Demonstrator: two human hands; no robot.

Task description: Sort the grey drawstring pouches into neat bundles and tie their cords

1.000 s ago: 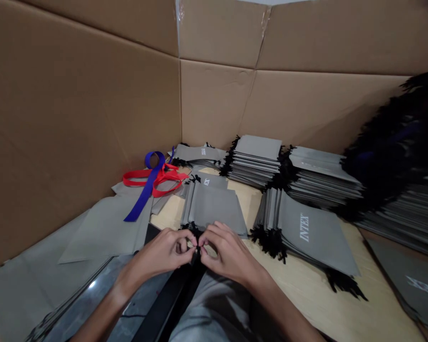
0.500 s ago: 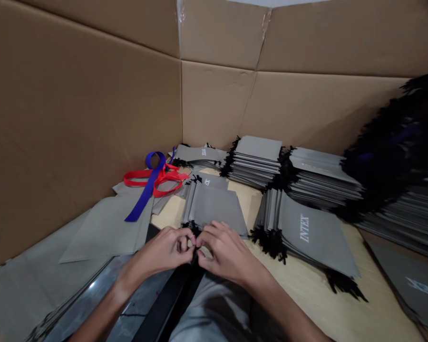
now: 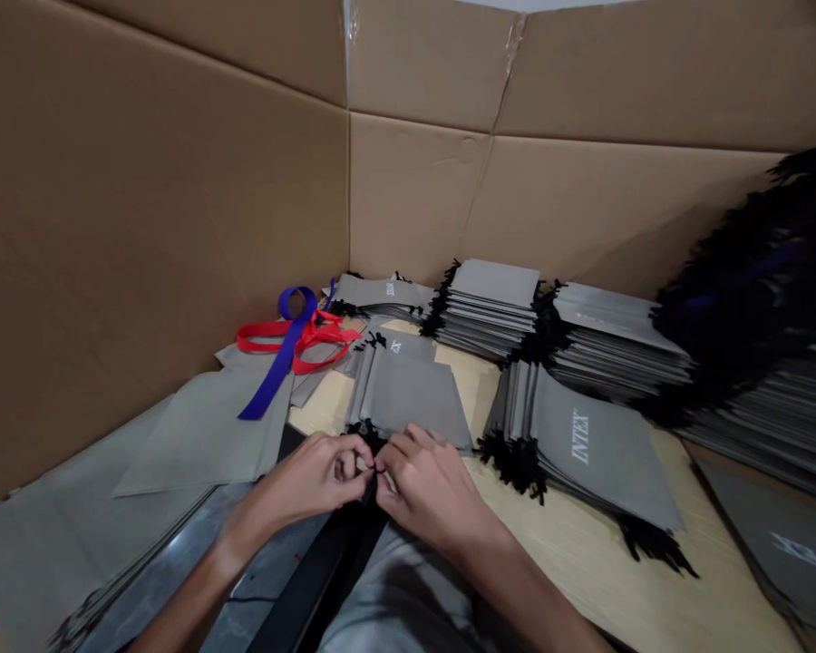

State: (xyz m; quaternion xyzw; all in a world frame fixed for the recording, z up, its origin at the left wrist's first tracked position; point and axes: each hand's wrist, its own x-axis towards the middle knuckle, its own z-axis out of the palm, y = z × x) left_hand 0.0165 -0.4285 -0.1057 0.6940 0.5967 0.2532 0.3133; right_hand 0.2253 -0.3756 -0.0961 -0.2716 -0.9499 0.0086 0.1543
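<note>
My left hand [image 3: 330, 472] is closed, thumb and forefinger pinched together. My right hand [image 3: 425, 481] is closed too, its fingertips meeting the left ones. Between them is a bit of black drawstring, mostly hidden by the fingers. Just behind the hands lies a stack of grey drawstring bags [image 3: 418, 399], with black cord ends along its left and near edges. To the right lies another stack of grey bags [image 3: 605, 444], the top one printed INTEX, with bunched black cords at its near corners.
Tall cardboard walls [image 3: 177, 199] stand at the left and back. More bag piles [image 3: 493, 281] line the back, and a dark heap of black cords [image 3: 754, 263] rises at right. Red ribbon [image 3: 262, 337] and blue ribbon [image 3: 272, 376] lie at left over grey fabric pieces [image 3: 197, 435].
My right hand's fingers have drawn closer together, narrowing the gap between thumb and forefinger. My left hand has barely moved, and the bag stacks stay where they were.
</note>
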